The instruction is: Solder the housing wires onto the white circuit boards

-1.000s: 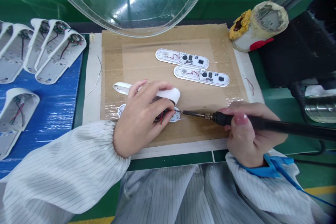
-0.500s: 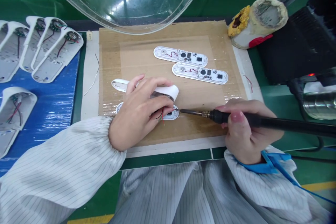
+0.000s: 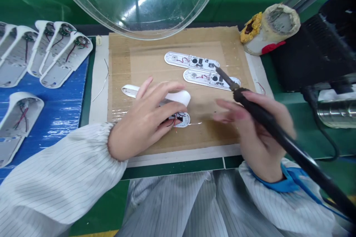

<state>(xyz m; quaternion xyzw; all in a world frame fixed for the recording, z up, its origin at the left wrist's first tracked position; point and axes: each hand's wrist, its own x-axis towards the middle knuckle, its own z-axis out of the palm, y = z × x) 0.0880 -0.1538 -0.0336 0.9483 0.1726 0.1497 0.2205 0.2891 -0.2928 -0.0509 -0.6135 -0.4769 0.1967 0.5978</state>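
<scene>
A circuit board lay on the cardboard, a little left of centre towards the near side, its left part hidden beneath the left hand. Red and dark wires crossed its visible end; one red tip stuck out past the near edge and looked loose, so the wiring there was probably unfinished. Whether any wire was fixed could not be told. A white shell lay just beyond the board, partly covered by the same hand. Farther off, two other boards lay side by side with short red wires on them and no shell around them. On the blue sheet at the left, several open shells already had wires inside.

The left hand arched palm down from the near left, its fingers partly spread, forefinger and thumb slightly apart about the wires; whether they pinched any could not be told. The right hand, blurred, closed around the handle of a soldering iron, some fingers jutting leftward. The iron slanted far and left, its tip over the far boards; contact was unclear. The green counter showed along the near edge.
</scene>
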